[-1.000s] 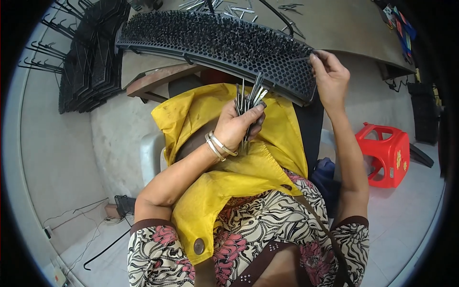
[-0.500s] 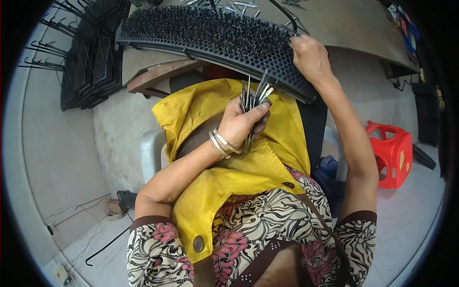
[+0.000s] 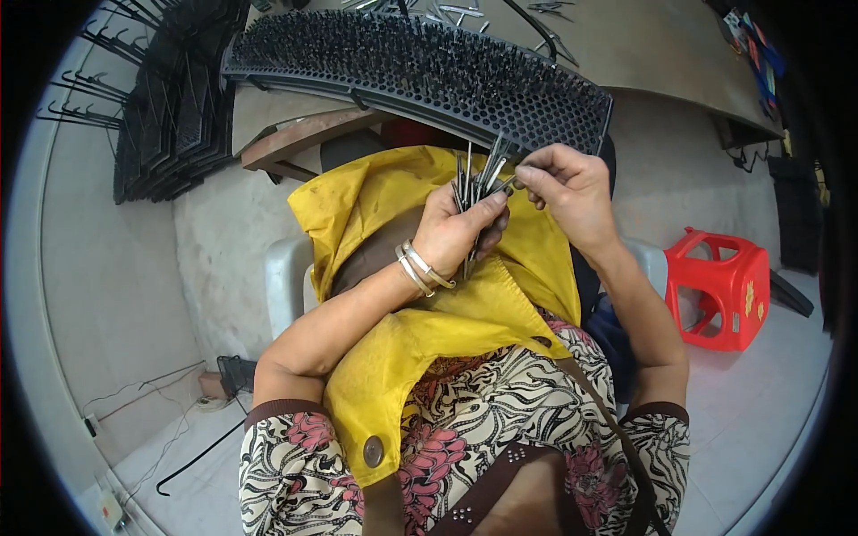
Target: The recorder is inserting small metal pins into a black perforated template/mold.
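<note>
We are recording one change: the right hand (image 3: 572, 192) is no longer working at the right end of the perforated rack (image 3: 554, 114), where it was half a second ago, and is now sitting on the wearer's side of that rack, just beside the left hand (image 3: 460, 223). We are judging this to mean that contact with the rack is pausing while the bundle is being attended to.

The left hand is staying in front of the rack's right half, its fingers clenching around a bundle of slim metal pieces (image 3: 469, 179), tips fanning up toward the rack's near edge. The right thumb and forefinger are pinching a thin piece (image 3: 510, 182) at the bundle's right side; at this size we are unable to tell whether it is already standing apart from the others.

Dark upright pieces (image 3: 384, 54) are crowding the rack's left and far portions and thinning toward its right end, where bare holes are showing. Loose metal pieces (image 3: 460, 11) are lying beyond the rack.

Regarding markings, we are finding none legible. A red stool (image 3: 737, 299), to the right of the rack and nearer the wearer, is bearing yellow motifs and a small pale label too small to read. Colourful items (image 3: 755, 58), well off to the rack's right, are showing no readable writing. We are seeing no lettering on the rack itself.
</note>
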The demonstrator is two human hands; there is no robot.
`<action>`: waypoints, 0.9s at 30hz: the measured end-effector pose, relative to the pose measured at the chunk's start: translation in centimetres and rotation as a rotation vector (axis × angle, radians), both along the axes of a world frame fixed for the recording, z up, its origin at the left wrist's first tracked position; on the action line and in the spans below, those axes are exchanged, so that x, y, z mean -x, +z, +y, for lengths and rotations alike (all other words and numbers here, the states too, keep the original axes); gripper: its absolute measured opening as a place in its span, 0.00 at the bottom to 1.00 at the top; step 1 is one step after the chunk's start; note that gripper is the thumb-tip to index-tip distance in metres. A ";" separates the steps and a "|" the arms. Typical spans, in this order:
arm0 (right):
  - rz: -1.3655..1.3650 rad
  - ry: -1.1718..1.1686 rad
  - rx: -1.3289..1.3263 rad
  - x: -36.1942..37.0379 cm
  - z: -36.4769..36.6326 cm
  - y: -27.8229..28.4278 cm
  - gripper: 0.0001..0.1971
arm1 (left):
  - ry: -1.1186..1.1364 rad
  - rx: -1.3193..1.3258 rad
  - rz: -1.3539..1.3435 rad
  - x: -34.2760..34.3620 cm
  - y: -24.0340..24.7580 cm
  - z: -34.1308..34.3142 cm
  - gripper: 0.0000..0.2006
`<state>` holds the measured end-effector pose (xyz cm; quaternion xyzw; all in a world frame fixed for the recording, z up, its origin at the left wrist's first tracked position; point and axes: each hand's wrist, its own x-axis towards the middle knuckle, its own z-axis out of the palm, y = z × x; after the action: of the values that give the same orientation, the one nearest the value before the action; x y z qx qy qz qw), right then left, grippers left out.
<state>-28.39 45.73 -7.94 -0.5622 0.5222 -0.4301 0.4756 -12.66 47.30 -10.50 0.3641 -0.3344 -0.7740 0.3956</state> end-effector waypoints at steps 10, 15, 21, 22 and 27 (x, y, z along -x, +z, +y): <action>0.157 -0.377 0.396 4.2 -5.8 -1.2 0.04 | -0.011 -0.025 -0.013 0.1 -0.1 0.0 0.04; 0.512 -0.377 0.490 3.6 -7.8 -1.7 0.04 | -0.008 -0.041 -0.004 0.0 0.0 0.1 0.04; 0.852 -0.124 0.780 3.4 -9.6 -2.3 0.07 | -0.007 -0.046 0.002 0.3 -0.2 0.1 0.05; 0.928 -0.093 0.702 3.0 -9.4 -2.1 0.08 | -0.005 -0.046 0.000 0.3 -0.2 0.1 0.05; 0.497 -0.054 0.447 1.5 -5.2 -0.3 0.11 | -0.019 -0.023 0.029 0.1 -0.2 0.1 0.05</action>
<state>-29.91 40.53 -8.28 -0.7262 0.5297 -0.3964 0.1869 -12.74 47.35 -10.72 0.3543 -0.3234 -0.7866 0.3889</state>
